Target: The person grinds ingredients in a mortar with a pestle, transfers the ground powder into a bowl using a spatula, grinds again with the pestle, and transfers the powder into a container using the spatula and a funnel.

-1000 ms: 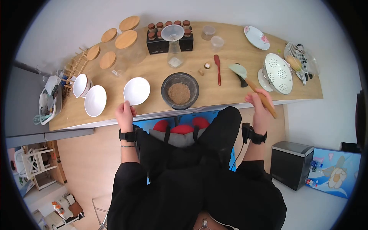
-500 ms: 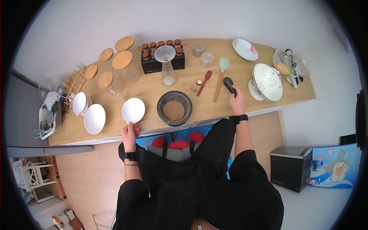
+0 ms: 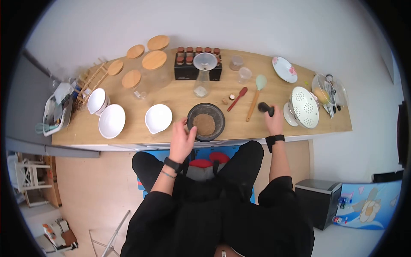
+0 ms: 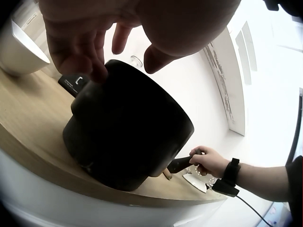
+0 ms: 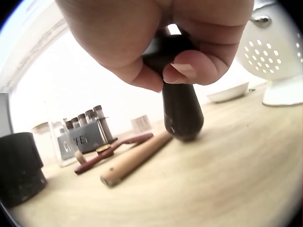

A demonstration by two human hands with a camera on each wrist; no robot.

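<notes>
At right on the table (image 3: 235, 130), a black pestle (image 5: 183, 111) is pinched by the fingers of the right hand (image 3: 274, 121); at the bowl (image 4: 128, 127), the left hand (image 3: 181, 141) is loosely opened.

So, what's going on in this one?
A person at a wooden counter grips a dark pestle in the right hand, away from the black mortar. Their left hand is at the mortar's near left rim. Brown powder sits in the mortar, and a red spatula and a wooden-handled utensil lie between mortar and pestle.
</notes>
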